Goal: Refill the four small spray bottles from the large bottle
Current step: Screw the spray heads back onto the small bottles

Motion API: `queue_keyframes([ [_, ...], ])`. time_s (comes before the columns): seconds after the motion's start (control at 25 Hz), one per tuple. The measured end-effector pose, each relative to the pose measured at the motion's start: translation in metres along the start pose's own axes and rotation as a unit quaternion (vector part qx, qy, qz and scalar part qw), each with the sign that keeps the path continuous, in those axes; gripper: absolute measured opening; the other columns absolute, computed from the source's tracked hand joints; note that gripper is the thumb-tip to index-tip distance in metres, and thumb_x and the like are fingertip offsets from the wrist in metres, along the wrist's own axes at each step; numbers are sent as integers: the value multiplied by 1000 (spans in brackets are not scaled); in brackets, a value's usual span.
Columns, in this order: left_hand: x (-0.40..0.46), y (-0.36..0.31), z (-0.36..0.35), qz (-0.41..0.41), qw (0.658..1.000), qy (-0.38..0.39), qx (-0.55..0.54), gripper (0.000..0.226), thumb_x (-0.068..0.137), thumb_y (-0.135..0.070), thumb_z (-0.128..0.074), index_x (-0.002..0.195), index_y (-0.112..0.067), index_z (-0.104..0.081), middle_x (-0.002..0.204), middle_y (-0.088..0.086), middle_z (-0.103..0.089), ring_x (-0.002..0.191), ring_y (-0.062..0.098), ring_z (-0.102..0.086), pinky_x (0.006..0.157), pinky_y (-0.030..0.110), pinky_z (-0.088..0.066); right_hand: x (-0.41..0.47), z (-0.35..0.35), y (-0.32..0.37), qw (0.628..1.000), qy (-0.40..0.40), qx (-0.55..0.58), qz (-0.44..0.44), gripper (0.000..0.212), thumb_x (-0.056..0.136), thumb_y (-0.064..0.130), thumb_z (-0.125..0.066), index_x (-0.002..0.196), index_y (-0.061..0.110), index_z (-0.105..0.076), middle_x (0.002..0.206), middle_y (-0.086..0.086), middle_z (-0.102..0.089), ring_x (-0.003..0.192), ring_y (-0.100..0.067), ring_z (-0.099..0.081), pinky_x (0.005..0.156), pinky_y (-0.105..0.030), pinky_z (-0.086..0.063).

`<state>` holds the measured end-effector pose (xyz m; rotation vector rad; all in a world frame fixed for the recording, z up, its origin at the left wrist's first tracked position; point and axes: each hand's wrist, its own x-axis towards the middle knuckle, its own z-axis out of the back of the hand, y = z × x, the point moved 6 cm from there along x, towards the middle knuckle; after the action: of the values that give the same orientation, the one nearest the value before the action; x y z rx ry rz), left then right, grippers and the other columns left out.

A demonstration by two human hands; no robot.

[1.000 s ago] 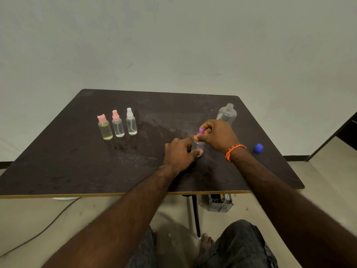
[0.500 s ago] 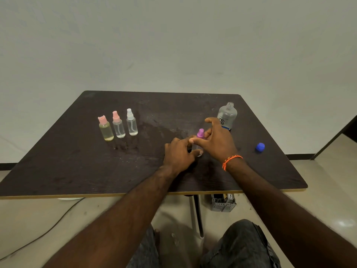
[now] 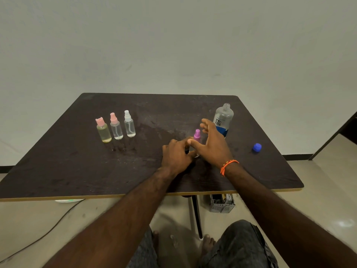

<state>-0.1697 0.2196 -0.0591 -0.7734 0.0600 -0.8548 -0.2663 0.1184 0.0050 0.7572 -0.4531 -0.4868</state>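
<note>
A small spray bottle with a purple top (image 3: pixel 197 134) stands mid-table, its clear body mostly hidden behind my hands. My left hand (image 3: pixel 176 155) grips its body from the left. My right hand (image 3: pixel 211 144) is just right of it, fingers spread apart, thumb near the bottle's neck. The large clear bottle (image 3: pixel 223 120) with a blue label band stands uncapped behind my right hand. Its blue cap (image 3: pixel 257 147) lies on the table to the right. Three other small bottles stand in a row at the left: yellowish with pink cap (image 3: pixel 104 131), clear with pink sprayer (image 3: pixel 116 127), clear with white sprayer (image 3: pixel 129 124).
The dark table (image 3: pixel 77 171) has a pale front edge near my knees. Under it are a metal leg (image 3: pixel 196 215), a grey basket (image 3: pixel 222 204) and a cable on the floor at left. A plain wall stands behind.
My right hand has let go of the purple top and opened, fingers spreading to the right. My left hand stays on the bottle's body.
</note>
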Motion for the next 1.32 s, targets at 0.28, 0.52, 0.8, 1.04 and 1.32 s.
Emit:
queue_keyframes([
  [0.28, 0, 0, -2, 12, 1000, 2, 17, 44, 91, -52, -72, 130, -34, -64, 89, -10, -65, 98, 21, -62, 97, 55, -46, 4, 7, 8, 996, -50, -79, 2, 59, 86, 37, -77, 135, 24, -45, 104, 2, -71, 93, -14, -69, 91, -37, -57],
  [0.52, -2, -4, 2, 6, 1000, 5, 17, 54, 93, -53, -69, 142, -35, -57, 106, -6, -73, 109, 22, -60, 101, 52, -42, 11, 0, 6, 999, 43, -6, 0, 61, 94, 16, -66, 148, 22, -39, 134, -3, -64, 120, -18, -62, 106, -39, -50],
  [0.8, -2, -3, 0, 9, 999, 13, 28, 52, 92, -55, -70, 139, -36, -57, 84, -13, -59, 95, 21, -61, 97, 56, -46, 14, 2, 6, 999, -9, -38, 4, 60, 87, 25, -76, 140, 25, -48, 115, 0, -71, 103, -14, -68, 98, -39, -55],
  [1.04, -4, -7, 1, 10, 1000, 10, 25, 47, 94, -47, -71, 136, -32, -59, 94, -9, -66, 100, 20, -61, 100, 53, -43, 8, -1, 3, 998, -18, -61, 0, 46, 92, 29, -71, 133, 24, -52, 120, 0, -70, 107, -14, -67, 93, -31, -55],
  [1.32, -5, -4, 2, 24, 999, 21, 1, 43, 95, -43, -68, 137, -40, -60, 110, -8, -72, 115, 22, -59, 102, 56, -40, -17, -18, -24, 997, -31, 23, -72, 42, 94, 29, -63, 134, 21, -54, 128, 1, -65, 108, -12, -62, 92, -29, -51],
])
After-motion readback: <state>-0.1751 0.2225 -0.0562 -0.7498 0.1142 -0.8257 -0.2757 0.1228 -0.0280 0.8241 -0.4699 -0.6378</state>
